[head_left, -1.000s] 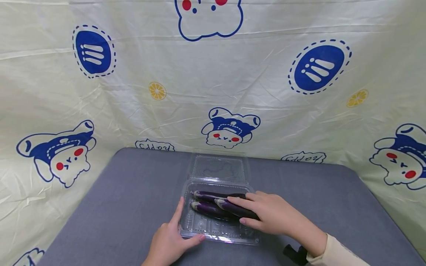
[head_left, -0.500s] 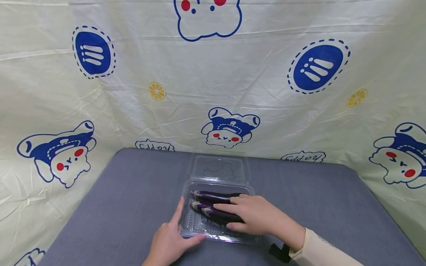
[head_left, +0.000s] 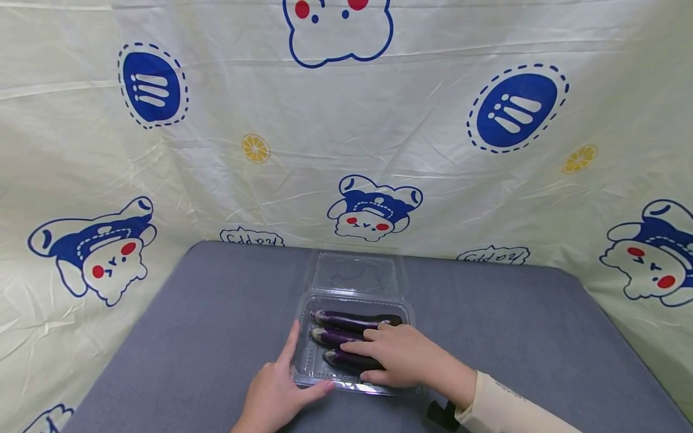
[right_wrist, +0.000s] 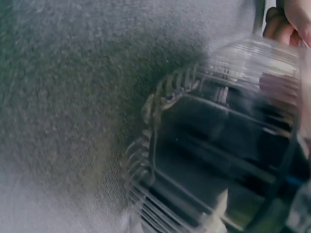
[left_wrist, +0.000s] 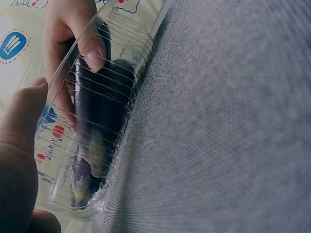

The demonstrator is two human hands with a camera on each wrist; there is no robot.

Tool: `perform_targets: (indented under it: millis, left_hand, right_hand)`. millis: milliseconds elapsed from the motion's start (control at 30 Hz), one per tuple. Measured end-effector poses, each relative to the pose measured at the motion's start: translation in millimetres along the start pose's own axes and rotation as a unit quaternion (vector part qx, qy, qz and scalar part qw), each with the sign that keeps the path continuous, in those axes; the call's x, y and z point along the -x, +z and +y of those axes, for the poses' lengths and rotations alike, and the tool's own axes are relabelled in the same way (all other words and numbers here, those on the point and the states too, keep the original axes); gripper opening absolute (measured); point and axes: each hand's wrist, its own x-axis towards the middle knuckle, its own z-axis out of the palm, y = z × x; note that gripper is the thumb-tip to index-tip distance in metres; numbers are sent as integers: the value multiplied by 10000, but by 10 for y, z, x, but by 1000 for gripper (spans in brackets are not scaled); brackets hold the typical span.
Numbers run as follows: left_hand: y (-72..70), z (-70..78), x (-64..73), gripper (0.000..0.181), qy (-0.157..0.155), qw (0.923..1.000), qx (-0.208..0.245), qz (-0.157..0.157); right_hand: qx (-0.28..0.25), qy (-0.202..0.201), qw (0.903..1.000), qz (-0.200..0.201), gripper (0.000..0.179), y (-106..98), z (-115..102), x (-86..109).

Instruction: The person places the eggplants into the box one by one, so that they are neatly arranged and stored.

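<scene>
In the head view, three dark purple eggplants lie side by side in a clear plastic clamshell box. The far eggplant and the middle eggplant lie close together. My right hand grips the near eggplant from above, covering its right end. At the box's front left corner is my left hand, its index finger straight along the left side and its thumb at the front rim. The left wrist view shows the left thumb by the rim and eggplants through the ribbed wall.
The box's lid is folded back flat on the grey cloth-covered table, toward the rear. Behind the table hangs a printed cream curtain. A black strap piece sits under the right wrist.
My right hand has moved left and toward the front with its eggplant, from on top of the others down to the box's front side. The left hand has stayed in place.
</scene>
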Motion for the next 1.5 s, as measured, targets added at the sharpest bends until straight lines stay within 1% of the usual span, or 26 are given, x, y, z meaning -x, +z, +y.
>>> perform_targets:
  millis: [167, 367, 633, 867, 1033, 1333, 1500]
  left_hand:
    - [4, -3, 2, 125, 7, 10000, -17, -19]
    - [14, -13, -1, 125, -25, 10000, -48, 2]
    - [12, -6, -4, 125, -65, 9999, -74, -28]
    - [24, -17, -4, 125, -5, 10000, -37, 28]
    - [29, -12, 2, 124, -35, 10000, 24, -38]
    - [26, -9, 6, 124, -22, 10000, 18, -24]
    - [24, -7, 7, 124, -25, 10000, 13, -19]
  right_hand:
    - [205, 20, 9997, 92, 54, 32, -28, -31]
    - [490, -56, 9984, 280, 54, 85, -54, -78]
    - [651, -94, 9974, 293, 55, 81, -79, -132]
    - [633, -299, 9969, 357, 59, 68, -81, -174]
    - [704, -443, 9959, 357, 61, 84, -80, -209]
    - [672, -549, 9954, 415, 58, 115, -75, -263]
    - [689, -613, 9943, 529, 57, 134, -72, -266]
